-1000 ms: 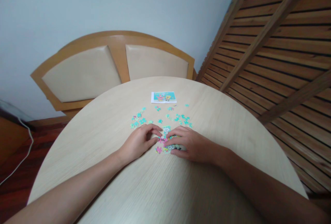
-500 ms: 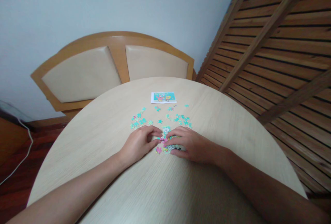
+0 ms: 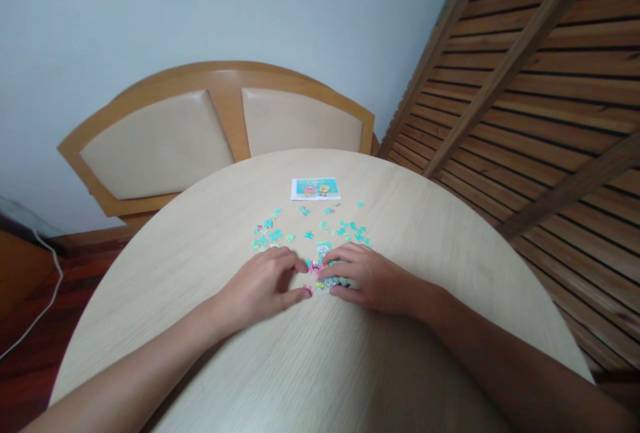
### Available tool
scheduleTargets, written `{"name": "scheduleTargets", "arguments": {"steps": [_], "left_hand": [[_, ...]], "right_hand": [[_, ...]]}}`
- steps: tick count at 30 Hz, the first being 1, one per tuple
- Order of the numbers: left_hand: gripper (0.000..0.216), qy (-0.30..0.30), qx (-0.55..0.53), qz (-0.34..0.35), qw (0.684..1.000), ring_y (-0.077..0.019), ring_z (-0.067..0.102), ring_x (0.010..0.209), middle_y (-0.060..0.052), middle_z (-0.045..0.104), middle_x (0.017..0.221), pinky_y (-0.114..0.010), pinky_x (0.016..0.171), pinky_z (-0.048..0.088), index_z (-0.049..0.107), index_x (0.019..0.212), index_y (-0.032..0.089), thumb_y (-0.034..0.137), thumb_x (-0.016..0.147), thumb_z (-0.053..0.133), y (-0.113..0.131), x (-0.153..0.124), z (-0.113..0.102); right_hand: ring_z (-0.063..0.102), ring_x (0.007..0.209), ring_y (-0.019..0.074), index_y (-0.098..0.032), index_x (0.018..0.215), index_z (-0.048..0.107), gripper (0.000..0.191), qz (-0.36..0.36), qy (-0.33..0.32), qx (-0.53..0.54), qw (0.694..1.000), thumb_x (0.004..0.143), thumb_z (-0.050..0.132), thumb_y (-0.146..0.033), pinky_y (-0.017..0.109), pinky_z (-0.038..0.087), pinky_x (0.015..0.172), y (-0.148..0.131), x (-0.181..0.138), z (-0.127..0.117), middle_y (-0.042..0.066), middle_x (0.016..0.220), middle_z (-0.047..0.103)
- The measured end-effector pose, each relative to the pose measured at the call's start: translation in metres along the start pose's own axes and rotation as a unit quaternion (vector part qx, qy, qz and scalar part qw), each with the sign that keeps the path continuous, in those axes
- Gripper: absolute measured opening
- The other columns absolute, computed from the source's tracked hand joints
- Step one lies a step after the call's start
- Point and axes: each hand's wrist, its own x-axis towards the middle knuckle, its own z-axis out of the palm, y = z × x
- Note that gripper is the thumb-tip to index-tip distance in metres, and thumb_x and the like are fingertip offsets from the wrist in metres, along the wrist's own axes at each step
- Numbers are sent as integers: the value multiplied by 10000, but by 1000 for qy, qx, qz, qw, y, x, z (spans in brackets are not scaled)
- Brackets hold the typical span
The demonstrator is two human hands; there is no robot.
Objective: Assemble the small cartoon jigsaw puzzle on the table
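Observation:
A partly joined jigsaw puzzle (image 3: 324, 282) with cartoon figures lies flat on the table. My right hand (image 3: 367, 276) rests over its right side, fingers spread and covering much of it. To the left of the puzzle is my left hand (image 3: 273, 279), with a gap between thumb and forefinger. Its thumb tip touches or partly covers a loose pink jigsaw piece (image 3: 307, 287). The forefinger tip is near a pink and teal part (image 3: 315, 266) at the puzzle's left edge; I cannot tell whether they touch.
Several loose teal pieces lie beyond my hands, in a left group (image 3: 274, 235) and a right group (image 3: 353, 227). Behind them is a picture card (image 3: 316, 189). A padded chair (image 3: 235, 113) stands across the round wooden table (image 3: 225, 213); a slatted wooden screen (image 3: 530, 86) is on the right.
My left thumb has moved down and away from the forefinger, onto the loose pink piece. The left fingers have drawn slightly back from the puzzle. My right hand has stayed almost still.

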Motion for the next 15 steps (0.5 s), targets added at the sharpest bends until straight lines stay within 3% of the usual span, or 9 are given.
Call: {"name": "scheduleTargets", "arguments": {"steps": [7,15], "left_hand": [[108,-47,-43,-5,998,-241,622,1016,-39,701,1028,-368,926,472,679,942,224,269,881,756,-2,-2,7],[68,10,-12,-29,999,-236,613,927,-36,686,932,-360,845,465,653,962,215,265,932,688,1,1,14]], "right_hand": [[601,1136,249,-247,1211,707,278,1,2,2,1000,940,654,-274,436,458,1003,1,0,1,82,1239,672],[595,1136,246,-266,1229,703,298,0,8,5,1000,934,662,-262,429,455,1002,2,0,1,74,1237,671]]}}
